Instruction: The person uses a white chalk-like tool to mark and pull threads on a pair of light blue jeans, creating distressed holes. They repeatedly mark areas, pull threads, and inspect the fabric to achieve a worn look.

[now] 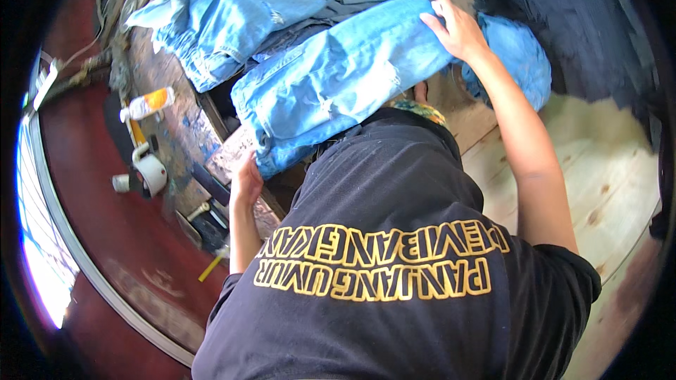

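Note:
A light blue ripped denim garment (338, 63), perhaps a jeans leg, stretches across my lap and the table edge between my two hands. At its near left corner, my left hand (246, 181) is closed on the edge, with some fingers hidden by the cloth. My right hand (461, 34) grips the far right end, thumb on top and fingers curled over the edge. Just beyond lies more faded denim (225, 17) with frayed rips, partly over darker cloth.
A worn wooden table (169, 74) runs along the left, carrying a white-and-orange bottle (149, 103), a white rounded device (149, 172) and small tools. A bundle of blue denim (517, 60) sits to the right, beside a heap of dark cloth (563, 21) on pale floorboards (591, 169).

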`<state>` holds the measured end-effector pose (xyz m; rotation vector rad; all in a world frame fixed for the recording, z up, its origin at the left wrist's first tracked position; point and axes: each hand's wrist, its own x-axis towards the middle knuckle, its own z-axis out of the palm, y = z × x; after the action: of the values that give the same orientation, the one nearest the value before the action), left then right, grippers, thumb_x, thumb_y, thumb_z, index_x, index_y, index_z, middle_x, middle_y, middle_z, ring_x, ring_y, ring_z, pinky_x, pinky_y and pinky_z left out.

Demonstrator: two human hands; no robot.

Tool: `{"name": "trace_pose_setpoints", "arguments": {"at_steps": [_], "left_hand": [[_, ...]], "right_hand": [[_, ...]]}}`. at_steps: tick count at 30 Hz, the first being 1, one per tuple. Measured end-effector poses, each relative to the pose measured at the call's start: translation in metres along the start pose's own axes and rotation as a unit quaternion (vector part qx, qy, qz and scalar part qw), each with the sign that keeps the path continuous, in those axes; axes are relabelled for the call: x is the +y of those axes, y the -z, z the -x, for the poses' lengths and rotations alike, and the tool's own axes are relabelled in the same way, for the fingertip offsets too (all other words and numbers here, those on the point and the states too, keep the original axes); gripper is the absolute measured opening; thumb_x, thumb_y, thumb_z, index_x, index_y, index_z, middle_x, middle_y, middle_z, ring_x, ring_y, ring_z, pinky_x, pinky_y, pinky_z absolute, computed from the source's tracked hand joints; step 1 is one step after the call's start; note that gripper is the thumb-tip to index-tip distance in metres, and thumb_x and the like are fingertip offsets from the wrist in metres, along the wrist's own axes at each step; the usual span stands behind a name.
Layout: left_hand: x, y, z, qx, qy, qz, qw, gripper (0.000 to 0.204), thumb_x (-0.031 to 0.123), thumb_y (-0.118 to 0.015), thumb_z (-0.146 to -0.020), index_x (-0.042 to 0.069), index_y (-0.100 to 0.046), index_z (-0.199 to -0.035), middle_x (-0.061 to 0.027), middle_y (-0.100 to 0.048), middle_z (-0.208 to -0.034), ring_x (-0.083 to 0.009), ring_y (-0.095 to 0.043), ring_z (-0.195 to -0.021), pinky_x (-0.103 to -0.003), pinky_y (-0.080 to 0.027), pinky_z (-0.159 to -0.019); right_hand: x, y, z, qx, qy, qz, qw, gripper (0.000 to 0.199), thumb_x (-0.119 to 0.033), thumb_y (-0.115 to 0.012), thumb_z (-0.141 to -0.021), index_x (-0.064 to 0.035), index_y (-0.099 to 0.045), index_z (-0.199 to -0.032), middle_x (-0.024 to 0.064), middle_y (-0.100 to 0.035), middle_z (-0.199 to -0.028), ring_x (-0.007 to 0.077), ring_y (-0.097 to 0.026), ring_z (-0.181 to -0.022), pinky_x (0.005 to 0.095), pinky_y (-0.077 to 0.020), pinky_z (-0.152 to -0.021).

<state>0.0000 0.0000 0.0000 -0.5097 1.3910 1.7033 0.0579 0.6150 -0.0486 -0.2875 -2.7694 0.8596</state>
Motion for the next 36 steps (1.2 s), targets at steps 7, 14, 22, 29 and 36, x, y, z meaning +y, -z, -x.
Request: {"name": "trace_pose_setpoints", "arguments": {"at_steps": [7,14,22,29,36], "left_hand": [[-0.006,-0.212,-0.091,0.077,-0.263,-0.279,0.921,0.034,0.019,-0.067,-0.103,-0.002,-0.067,-0.130,-0.0108,-0.074,-0.121,-0.0198,-0.067,-0.113,-0.034,-0.050,-0.102],[0.007,-0.342,-0.186,0.224,-0.226,-0.089,0.944,0.025,0.028,-0.072,-0.102,0.004,-0.071,-0.108,-0.0053,-0.069,-0.094,-0.0158,-0.060,-0.085,-0.033,-0.051,-0.073],[-0.017,-0.274,-0.091,0.160,-0.174,0.201,0.951,0.043,0.033,-0.060,-0.108,0.001,-0.065,-0.136,-0.0115,-0.071,-0.129,-0.0265,-0.069,-0.113,-0.046,-0.056,-0.101],[-0.057,-0.248,-0.075,0.550,-0.347,-0.430,0.626,0.025,0.030,-0.064,-0.107,0.005,-0.064,-0.106,-0.0234,-0.065,-0.070,-0.0468,-0.065,-0.064,-0.051,-0.051,-0.059],[-0.032,-0.060,-0.033,0.593,-0.318,-0.590,0.446,0.033,0.035,-0.062,-0.106,0.004,-0.068,-0.115,-0.0237,-0.075,-0.097,-0.0437,-0.073,-0.086,-0.054,-0.056,-0.074]], "right_hand": [[0.163,0.126,-0.063,-0.164,-0.009,0.279,0.946,0.046,-0.057,-0.060,-0.102,-0.0132,-0.060,-0.118,0.0196,-0.077,-0.095,0.0433,-0.075,-0.092,0.0552,-0.0578,-0.078],[0.192,0.184,-0.269,0.131,0.052,0.313,0.939,0.051,-0.052,-0.057,-0.105,-0.0031,-0.063,-0.119,0.0303,-0.072,-0.117,0.0477,-0.068,-0.113,0.0566,-0.0537,-0.091],[0.053,0.007,-0.164,-0.248,0.136,-0.167,0.944,0.054,-0.055,-0.067,-0.101,-0.0009,-0.068,-0.098,0.0200,-0.073,-0.117,0.0351,-0.069,-0.121,0.0423,-0.0535,-0.095],[-0.003,0.001,-0.125,-0.290,0.066,-0.167,0.940,0.048,-0.048,-0.058,-0.108,-0.0025,-0.071,-0.112,0.0170,-0.073,-0.125,0.0302,-0.067,-0.114,0.0382,-0.0506,-0.098],[-0.074,0.001,-0.068,0.002,0.106,-0.318,0.942,0.051,-0.044,-0.041,-0.116,-0.0050,-0.072,-0.110,0.0060,-0.077,-0.084,0.0138,-0.066,-0.068,0.0303,-0.0524,-0.071]]}}
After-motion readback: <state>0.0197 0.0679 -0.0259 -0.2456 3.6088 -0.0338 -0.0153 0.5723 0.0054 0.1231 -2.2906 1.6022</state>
